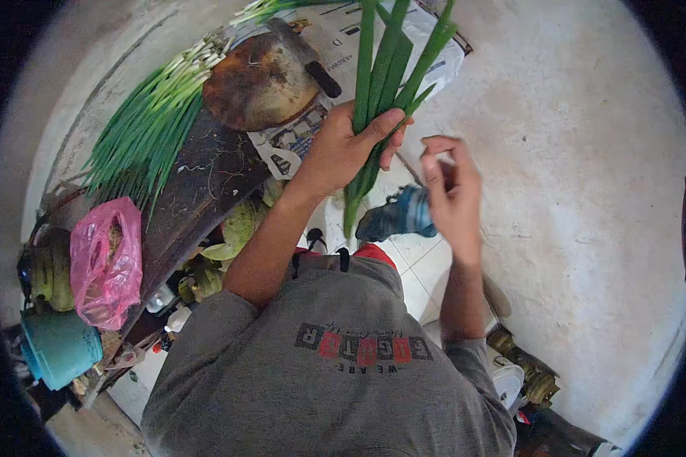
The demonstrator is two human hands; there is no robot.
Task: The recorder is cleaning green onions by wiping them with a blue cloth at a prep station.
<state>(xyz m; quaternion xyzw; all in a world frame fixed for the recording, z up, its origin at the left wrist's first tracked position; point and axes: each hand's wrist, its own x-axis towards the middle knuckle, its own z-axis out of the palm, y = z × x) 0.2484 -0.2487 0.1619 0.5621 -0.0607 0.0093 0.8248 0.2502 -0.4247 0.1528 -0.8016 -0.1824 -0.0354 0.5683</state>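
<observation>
A bunch of long flat green leaves (pixel 384 68) is gripped by my left hand (pixel 349 137), the blades standing up past my thumb and their narrower end hanging below the fist. To the right of it my right hand (pixel 454 177), slightly blurred, is raised with fingers curled and nothing visible between them. Beyond my left wrist lies a round wooden chopping board (pixel 260 83), dark and stained. A knife with a black handle (pixel 323 79) rests across the board's right edge. Left of the board, a large heap of spring onions (pixel 154 114) has its white ends towards the board.
A dark wooden bench (pixel 206 165) with root scraps runs along the left. It bears a pink plastic bag (pixel 106 263); a turquoise container (pixel 63 348) stands nearby. Printed sheets (pixel 343 45) lie under the board. A pale wall (pixel 577 171) rises at right.
</observation>
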